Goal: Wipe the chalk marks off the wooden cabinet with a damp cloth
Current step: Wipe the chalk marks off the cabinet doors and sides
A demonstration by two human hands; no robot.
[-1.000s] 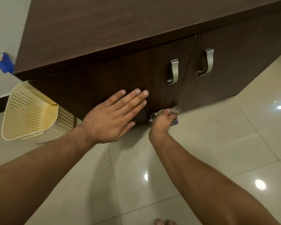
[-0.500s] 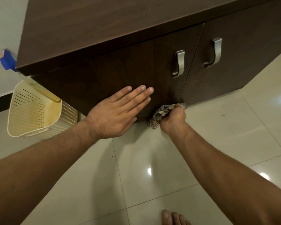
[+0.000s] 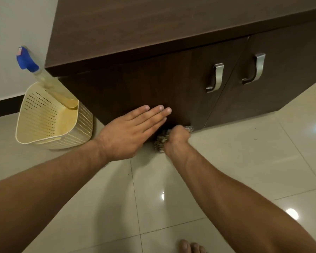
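Observation:
The dark brown wooden cabinet has two doors with silver handles. My left hand lies flat, fingers together, against the lower part of the left door. Just to its right, my right hand is fisted around a crumpled checked cloth, pressed to the bottom edge of the same door near the floor. I see no chalk marks on the dark wood in this light.
A cream perforated plastic basket stands on the tiled floor left of the cabinet, with a spray bottle with a blue head leaning in it. My bare toes show at the bottom edge. Glossy tiles stretch to the right.
My right hand with the cloth slid leftwards along the door's bottom edge, nearer my left hand. The view shifted right and down, revealing the spray bottle; my left hand stays flat on the door.

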